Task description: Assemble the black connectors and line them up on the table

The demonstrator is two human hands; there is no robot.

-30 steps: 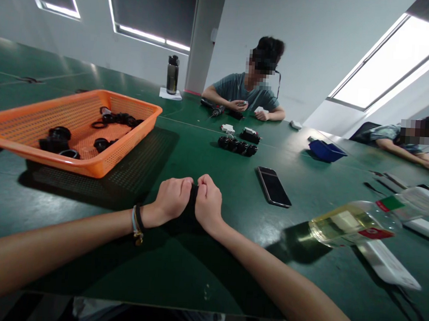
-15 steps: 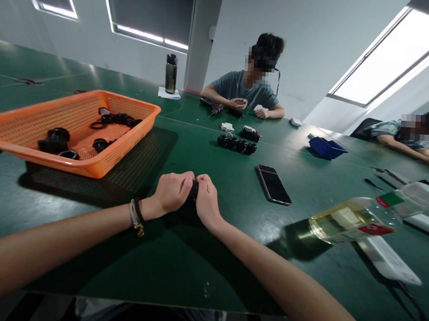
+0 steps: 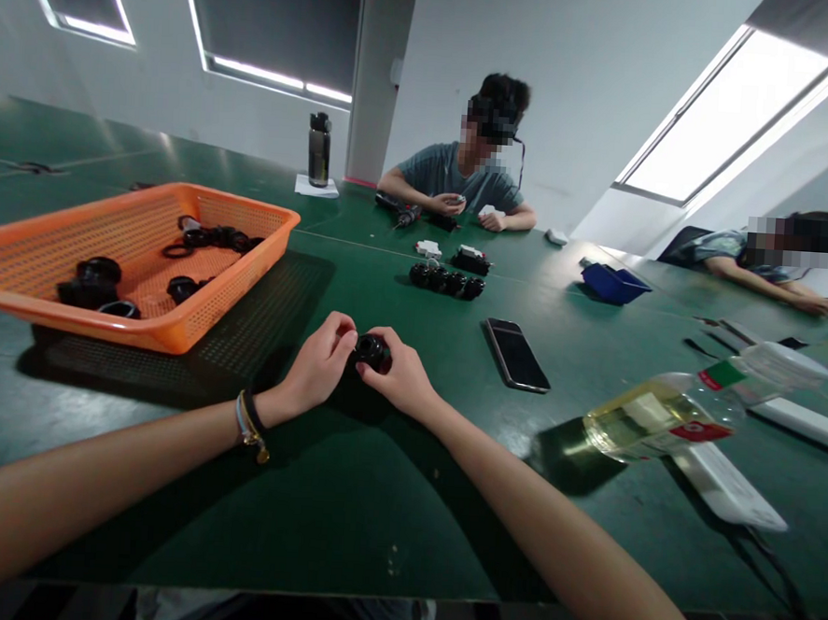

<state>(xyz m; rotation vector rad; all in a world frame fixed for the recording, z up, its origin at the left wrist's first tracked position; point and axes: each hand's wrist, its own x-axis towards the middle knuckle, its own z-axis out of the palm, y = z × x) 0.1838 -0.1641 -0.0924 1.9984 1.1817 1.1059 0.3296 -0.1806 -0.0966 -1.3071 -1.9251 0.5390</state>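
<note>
A small round black part (image 3: 370,349) is held between both hands on the green table (image 3: 347,493), in the middle of the view. My left hand (image 3: 318,360) grips its left side with curled fingers; a bracelet sits on that wrist. My right hand (image 3: 397,376) wraps its right side, thumb on top. Most of the part is hidden by my fingers.
An orange basket (image 3: 196,315) with several black rings and parts stands at the left. A row of black parts (image 3: 447,280), a phone (image 3: 515,354), a bottle of yellow liquid (image 3: 666,417) and a blue tray (image 3: 612,283) lie beyond. Two other people sit across and at the right.
My hands have moved slightly away from me and opened up around the black part, which now shows between them. The view has shifted a little to the right.
</note>
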